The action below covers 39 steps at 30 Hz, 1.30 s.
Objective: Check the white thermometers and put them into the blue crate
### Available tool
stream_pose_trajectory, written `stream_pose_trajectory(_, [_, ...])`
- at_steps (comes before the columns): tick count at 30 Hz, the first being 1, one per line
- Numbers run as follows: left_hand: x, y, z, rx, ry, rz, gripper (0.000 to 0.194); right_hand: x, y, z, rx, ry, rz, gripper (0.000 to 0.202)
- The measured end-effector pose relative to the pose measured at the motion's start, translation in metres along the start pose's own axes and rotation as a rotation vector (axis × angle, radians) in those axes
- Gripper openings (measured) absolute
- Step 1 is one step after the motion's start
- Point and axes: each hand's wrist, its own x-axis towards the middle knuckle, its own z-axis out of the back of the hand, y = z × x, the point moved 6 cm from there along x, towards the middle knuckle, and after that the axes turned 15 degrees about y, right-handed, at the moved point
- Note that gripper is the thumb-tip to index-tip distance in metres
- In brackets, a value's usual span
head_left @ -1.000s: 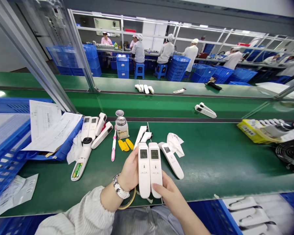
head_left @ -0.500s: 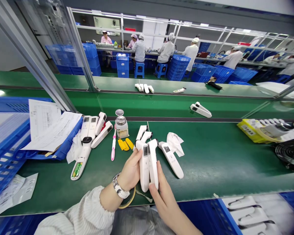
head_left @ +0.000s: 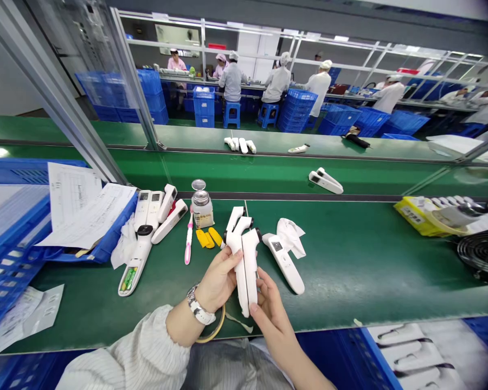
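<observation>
Two white infrared thermometers are held side by side over the near edge of the green bench, their black sensor ends away from me. My left hand (head_left: 216, 280) is closed around the left thermometer (head_left: 239, 273). The fingers of my right hand (head_left: 274, 317) grip the lower part of the right thermometer (head_left: 250, 260). Their screens do not show now. Just beyond lie more white thermometers (head_left: 235, 216). To the right, another thermometer (head_left: 284, 265) lies screen up beside a crumpled white tissue (head_left: 289, 235).
At left stand a metal-topped bottle (head_left: 203, 211), yellow finger cots (head_left: 209, 238), a pink-and-white toothbrush (head_left: 188, 241) and a thermometer with exposed batteries (head_left: 134, 271). Papers fill a blue bin (head_left: 117, 227). A yellow tray (head_left: 415, 216) and black fan (head_left: 482, 254) are right. People work beyond the frame.
Both held thermometers have been rotated, so their screens have gone out of sight. My right fingers have curled in more. The thermometer pair on the green strip beyond has shifted left.
</observation>
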Motion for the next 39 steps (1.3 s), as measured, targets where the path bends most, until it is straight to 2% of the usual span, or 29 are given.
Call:
stream_pose_trajectory(4, [0.002,0.001,-0.001,-0.019,0.022,-0.009,0.022,0.003,-0.013,0.009,0.145,-0.073,-0.044,0.054])
stream_pose_trajectory(7, [0.003,0.001,0.000,-0.029,0.019,-0.025,0.022,0.007,-0.018,0.014,0.225,-0.099,-0.062,0.046])
stream_pose_trajectory(11, [0.001,-0.001,-0.003,-0.009,0.043,-0.058,0.022,0.010,-0.013,0.010,0.252,-0.050,-0.093,0.036])
stream_pose_trajectory(20, [0.000,-0.001,-0.010,-0.001,0.073,-0.021,0.015,0.010,-0.010,0.010,0.244,-0.038,-0.074,0.030])
stream_pose_trajectory(25, [0.000,-0.004,-0.012,0.079,0.131,-0.049,0.026,0.007,-0.009,0.014,0.234,-0.065,-0.129,0.033])
stream_pose_trajectory(33, [0.000,-0.004,-0.006,0.094,0.074,-0.070,0.042,0.006,0.009,0.015,0.133,-0.065,-0.173,0.037])
stream_pose_trajectory(36, [0.001,-0.004,-0.007,0.084,0.071,-0.126,0.048,0.006,0.006,0.015,0.130,-0.096,-0.157,0.038])
stream_pose_trajectory(39, [0.000,-0.002,-0.007,0.041,0.058,-0.121,0.055,0.003,-0.005,0.021,0.066,-0.142,-0.140,0.044])
